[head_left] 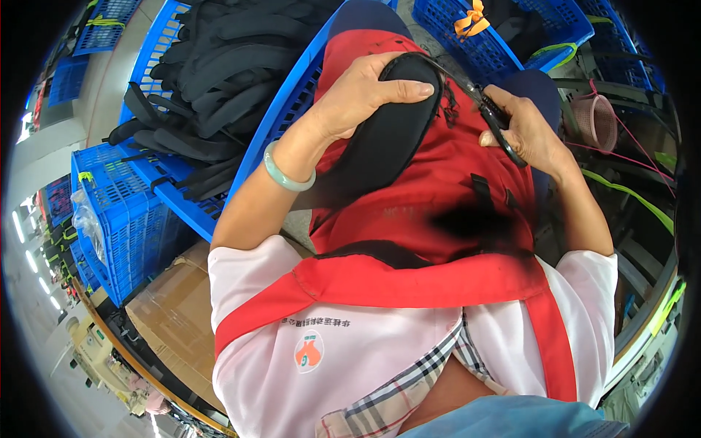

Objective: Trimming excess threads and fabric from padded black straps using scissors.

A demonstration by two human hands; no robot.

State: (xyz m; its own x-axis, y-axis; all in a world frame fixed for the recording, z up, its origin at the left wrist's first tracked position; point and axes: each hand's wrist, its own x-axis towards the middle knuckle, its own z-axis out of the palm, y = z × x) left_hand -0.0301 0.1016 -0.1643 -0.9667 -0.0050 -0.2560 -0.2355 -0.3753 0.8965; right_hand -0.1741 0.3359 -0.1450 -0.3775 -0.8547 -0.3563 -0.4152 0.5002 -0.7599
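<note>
My left hand (pixel 359 96) is closed around a black padded strap (pixel 388 150), thumb lying across its top face. The strap's rounded end curves up over my lap, and its lower part runs down to the left. To its right, my right hand (pixel 527 125) grips black-handled scissors (pixel 498 120). Their blades point up and left toward the strap's rounded end; whether they touch it I cannot tell. Dark thread scraps (pixel 450 108) lie on my red apron (pixel 365 228), just under the blades.
At my left, a blue plastic crate (pixel 283 120) holds a heap of black padded straps (pixel 226 69). More blue crates (pixel 131 219) and a cardboard box (pixel 179 314) stand nearby. An orange ribbon (pixel 472 20) hangs on another crate ahead. A pink mesh basket (pixel 595 123) is at the right.
</note>
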